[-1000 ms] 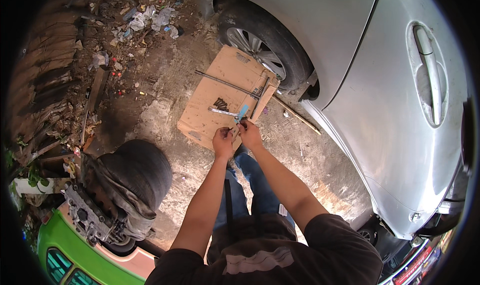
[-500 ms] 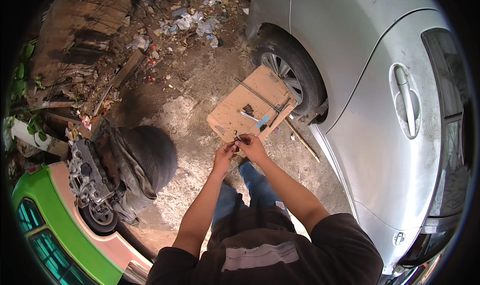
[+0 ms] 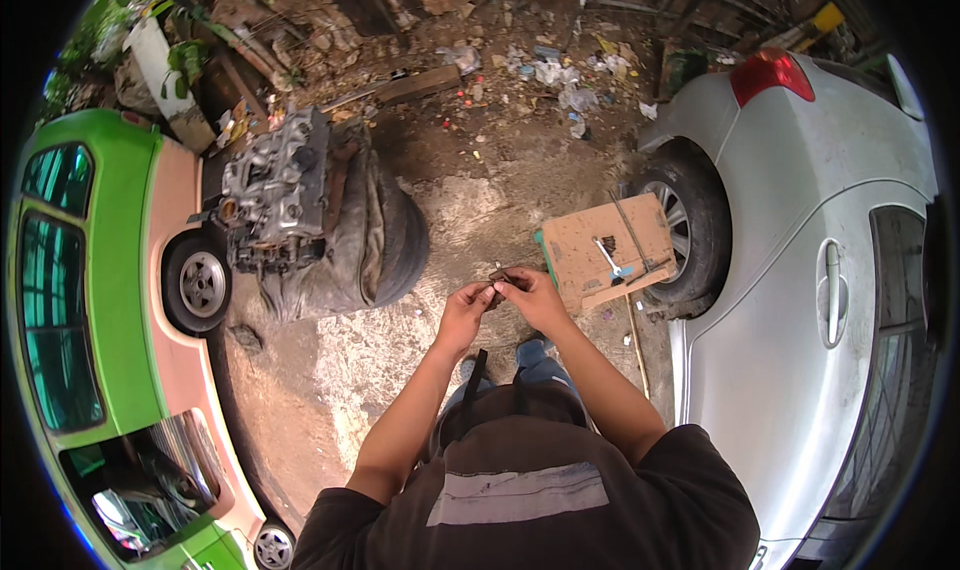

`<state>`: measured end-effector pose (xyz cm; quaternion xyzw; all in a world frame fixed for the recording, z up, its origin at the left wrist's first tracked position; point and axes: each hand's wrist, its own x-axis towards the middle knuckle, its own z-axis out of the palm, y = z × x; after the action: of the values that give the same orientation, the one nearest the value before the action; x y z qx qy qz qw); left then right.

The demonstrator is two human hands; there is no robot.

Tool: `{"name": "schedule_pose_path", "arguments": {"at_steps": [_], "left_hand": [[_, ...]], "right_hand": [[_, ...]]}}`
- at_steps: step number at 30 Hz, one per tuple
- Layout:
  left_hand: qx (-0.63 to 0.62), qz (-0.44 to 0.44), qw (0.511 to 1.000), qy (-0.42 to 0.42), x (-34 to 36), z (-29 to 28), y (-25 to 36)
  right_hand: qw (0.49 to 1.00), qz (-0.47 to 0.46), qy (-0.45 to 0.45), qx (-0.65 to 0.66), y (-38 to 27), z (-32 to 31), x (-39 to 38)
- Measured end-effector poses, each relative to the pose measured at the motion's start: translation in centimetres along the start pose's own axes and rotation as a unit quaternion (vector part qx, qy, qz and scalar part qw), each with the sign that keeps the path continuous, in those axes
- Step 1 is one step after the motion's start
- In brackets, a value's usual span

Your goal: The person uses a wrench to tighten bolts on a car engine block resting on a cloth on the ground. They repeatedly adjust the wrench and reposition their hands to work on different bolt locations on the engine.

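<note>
My left hand [image 3: 467,315] and my right hand [image 3: 536,298] meet in front of my body, fingers pinched together. Between their fingertips is a small dark metal part [image 3: 497,282] with a shiny tip; its kind is too small to make out. To the right of my right hand lies a brown cardboard sheet [image 3: 575,238] on the ground. On it rest a wrench [image 3: 608,257], a little cluster of dark bolt-like pieces and a long thin metal rod [image 3: 633,228].
A silver car [image 3: 770,260] stands on the right, its rear wheel [image 3: 690,230] beside the cardboard. At left, an engine block [image 3: 285,180] sits by stacked tires [image 3: 402,250] with a dark cover. Beyond is a green and pink vehicle [image 3: 125,260]. Litter [image 3: 555,70] lies at the back.
My view has swung to the left and further up, so the cardboard and silver car appear further right. My hands stay together on the small metal part, with fingers slightly shifted.
</note>
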<state>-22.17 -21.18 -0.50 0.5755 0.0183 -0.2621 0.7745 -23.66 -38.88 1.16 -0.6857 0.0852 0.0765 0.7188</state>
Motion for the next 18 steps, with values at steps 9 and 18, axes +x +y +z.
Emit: {"name": "schedule_pose_path", "arguments": {"at_steps": [9,18], "left_hand": [[-0.076,0.076,0.990,0.090,-11.3,-9.8,5.2],[-0.061,0.182,0.962,0.192,-15.7,-12.7,6.6]], "right_hand": [[0.963,0.041,-0.149,0.220,-3.0,15.0,-1.7],[0.929,0.118,-0.234,0.263,-4.0,21.0,-0.9]]}}
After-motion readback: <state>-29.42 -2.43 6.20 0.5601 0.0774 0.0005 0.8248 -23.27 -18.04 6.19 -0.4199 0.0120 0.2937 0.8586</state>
